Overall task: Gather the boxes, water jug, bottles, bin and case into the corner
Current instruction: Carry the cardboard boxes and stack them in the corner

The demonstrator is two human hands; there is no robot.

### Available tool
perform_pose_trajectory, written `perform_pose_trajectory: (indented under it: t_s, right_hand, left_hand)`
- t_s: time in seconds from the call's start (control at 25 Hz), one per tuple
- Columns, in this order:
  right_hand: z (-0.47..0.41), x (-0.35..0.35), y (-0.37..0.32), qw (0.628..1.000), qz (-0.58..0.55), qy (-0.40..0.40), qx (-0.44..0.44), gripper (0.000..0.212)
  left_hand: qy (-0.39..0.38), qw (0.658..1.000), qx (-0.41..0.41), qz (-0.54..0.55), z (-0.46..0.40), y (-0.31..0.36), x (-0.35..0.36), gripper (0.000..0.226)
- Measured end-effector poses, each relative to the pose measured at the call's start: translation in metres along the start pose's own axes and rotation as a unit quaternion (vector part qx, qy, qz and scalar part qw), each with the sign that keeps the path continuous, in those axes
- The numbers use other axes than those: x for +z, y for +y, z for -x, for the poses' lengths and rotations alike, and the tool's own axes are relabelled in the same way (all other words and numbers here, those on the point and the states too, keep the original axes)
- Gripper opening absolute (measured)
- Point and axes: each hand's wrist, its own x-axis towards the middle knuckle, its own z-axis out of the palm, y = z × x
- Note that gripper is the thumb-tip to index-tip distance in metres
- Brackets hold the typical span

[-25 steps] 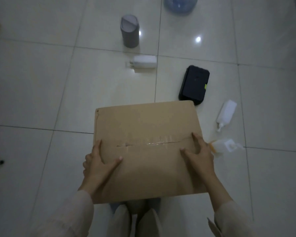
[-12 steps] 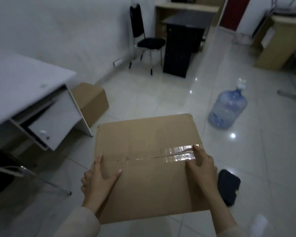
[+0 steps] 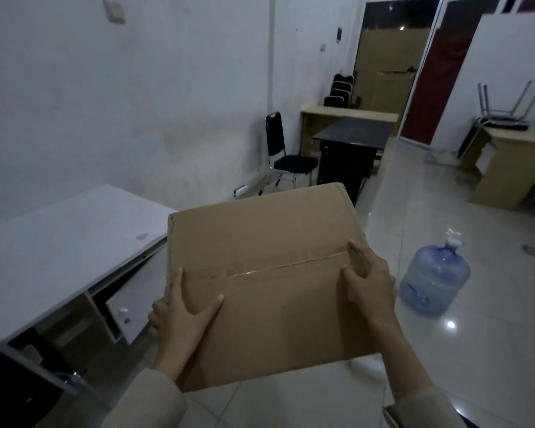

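Both hands, left (image 3: 179, 316) and right (image 3: 368, 282), grip the stiff, bulky box (image 3: 266, 273) by its side edges, likely light.

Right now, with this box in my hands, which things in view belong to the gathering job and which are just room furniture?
Part of the job:
cardboard box, held by left hand and right hand
water jug, standing on the floor

Just lying about:
white desk
black chair
dark desk
wooden desk
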Motion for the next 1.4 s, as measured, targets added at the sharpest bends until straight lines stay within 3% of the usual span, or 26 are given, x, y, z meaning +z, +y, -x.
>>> perform_pose_trajectory:
  t_s: [0.24,0.48,0.76,1.0,1.2,1.4]
  right_hand:
    - [-0.093,0.039,-0.002,1.000,-0.023,0.006,0.009,0.043]
    - [-0.221,0.087,0.007,0.997,-0.066,-0.050,0.001,0.039]
    - [-0.338,0.131,0.027,0.997,-0.045,-0.060,0.001,0.038]
    - [-0.417,0.217,0.039,0.996,-0.039,-0.073,0.018,0.038]
    - [-0.484,0.309,0.030,0.991,-0.027,-0.120,0.057,0.035]
    - [-0.529,0.387,0.032,0.983,-0.013,-0.158,0.087,0.049]
  left_hand:
    - [0.023,0.999,0.021,-0.026,-0.083,0.034,0.034,0.101]
    - [0.062,0.998,0.000,-0.025,-0.184,0.075,0.092,0.104]
    - [0.051,0.998,-0.011,0.023,-0.270,0.110,0.164,0.097]
    - [0.062,0.998,-0.021,0.004,-0.373,0.099,0.207,0.087]
    - [0.052,0.995,-0.081,0.010,-0.485,0.071,0.228,0.096]
    - [0.027,0.993,-0.117,-0.011,-0.567,0.037,0.257,0.090]
